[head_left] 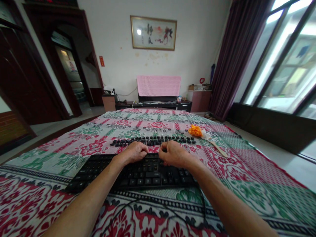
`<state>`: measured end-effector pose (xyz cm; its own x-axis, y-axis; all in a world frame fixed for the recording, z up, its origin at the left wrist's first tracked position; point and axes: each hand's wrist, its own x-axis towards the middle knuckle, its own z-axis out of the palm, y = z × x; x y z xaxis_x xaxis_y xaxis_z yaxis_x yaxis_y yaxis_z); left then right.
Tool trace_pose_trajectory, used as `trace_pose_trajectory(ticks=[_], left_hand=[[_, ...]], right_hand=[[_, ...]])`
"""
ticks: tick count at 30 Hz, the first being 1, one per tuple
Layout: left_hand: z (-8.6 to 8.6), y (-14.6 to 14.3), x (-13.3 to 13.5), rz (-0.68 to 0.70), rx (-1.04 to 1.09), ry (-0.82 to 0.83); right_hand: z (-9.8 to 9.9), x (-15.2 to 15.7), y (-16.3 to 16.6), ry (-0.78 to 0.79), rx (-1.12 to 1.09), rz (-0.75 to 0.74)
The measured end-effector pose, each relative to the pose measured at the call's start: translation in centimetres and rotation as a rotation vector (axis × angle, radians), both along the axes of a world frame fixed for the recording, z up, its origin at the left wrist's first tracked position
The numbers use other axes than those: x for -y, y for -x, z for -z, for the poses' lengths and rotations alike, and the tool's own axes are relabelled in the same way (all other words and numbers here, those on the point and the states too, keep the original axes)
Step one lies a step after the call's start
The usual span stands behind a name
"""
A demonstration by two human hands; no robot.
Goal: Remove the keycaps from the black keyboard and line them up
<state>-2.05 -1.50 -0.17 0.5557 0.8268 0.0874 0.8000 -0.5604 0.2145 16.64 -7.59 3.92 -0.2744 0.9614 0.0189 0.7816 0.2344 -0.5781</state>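
A black keyboard (148,174) lies on the patterned bedspread in front of me, with some keys in place and its far part partly hidden by my hands. My left hand (134,152) is closed at the keyboard's far edge, fingers curled down; whatever they hold is hidden. Just to the right, my right hand (174,153) makes a pinch over the upper keys, thumb and forefinger together. Something dark shows by its fingertips, too small to name. Beyond both hands, several loose black keycaps (153,141) stand in rows on the cloth.
An orange cloth (195,131) and a brush with a pale handle (218,148) lie to the right of the keycaps. The keyboard's cable (203,204) loops near its front right. Beneath everything spreads the red, green and white bedspread (93,146).
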Motion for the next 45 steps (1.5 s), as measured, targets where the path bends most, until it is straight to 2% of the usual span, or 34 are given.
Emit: trace_pose_trajectory(ticks=[4, 8, 12, 17, 21, 24, 30, 41, 45], left_hand=[[0.2, 0.1, -0.1, 0.036, 0.014, -0.005], [0.4, 0.2, -0.3, 0.044, 0.029, -0.017], [0.4, 0.1, -0.2, 0.026, 0.045, 0.004], [-0.4, 0.0, 0.3, 0.007, 0.092, 0.076], [-1.1, -0.5, 0.8, -0.006, 0.224, 0.079], [-1.7, -1.2, 1.1, 0.032, 0.342, 0.087], [-2.6, -2.8, 2.3, 0.098, 0.502, 0.164], [-1.0, -3.4, 2.1, 0.039, 0.484, 0.123], [-0.9, -3.1, 2.0, -0.034, 0.462, 0.118]], right_hand=[[-0.6, 0.6, 0.4, -0.184, 0.127, -0.059], [-1.6, 1.0, 0.5, -0.266, 0.092, -0.070], [-1.7, 0.4, -0.2, -0.151, 0.004, -0.008], [-0.2, -1.0, -1.4, 0.018, -0.171, 0.048], [0.1, -1.3, -1.6, -0.017, -0.224, 0.009], [0.0, -1.3, -1.4, -0.055, -0.201, 0.023], [0.4, -1.6, -1.4, -0.096, -0.282, -0.043], [0.7, -1.6, -1.1, -0.054, -0.300, -0.061], [0.9, -1.9, -2.0, -0.116, -0.149, -0.082]])
